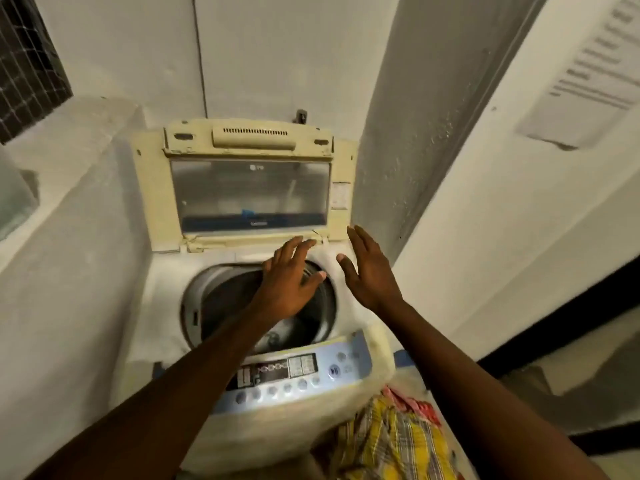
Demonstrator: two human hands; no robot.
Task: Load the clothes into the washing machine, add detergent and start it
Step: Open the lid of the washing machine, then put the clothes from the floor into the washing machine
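A cream top-loading washing machine (360, 362) stands in front of me with its folded lid (249, 188) raised against the wall. The round drum (221, 296) is open and dark; what lies inside is unclear. My left hand (289, 280) hovers over the drum's far right rim, fingers spread, holding nothing. My right hand (372, 271) is raised just right of it, palm open, near the lid's lower right corner. A blue control panel (311, 375) with buttons runs along the near edge. Yellow checked and red clothes (394, 434) lie piled at the lower right.
A white ledge (69, 209) flanks the machine on the left, a grey pillar (415, 133) and a white wall with a posted paper (588, 71) on the right. A black cable (199, 53) runs up the back wall.
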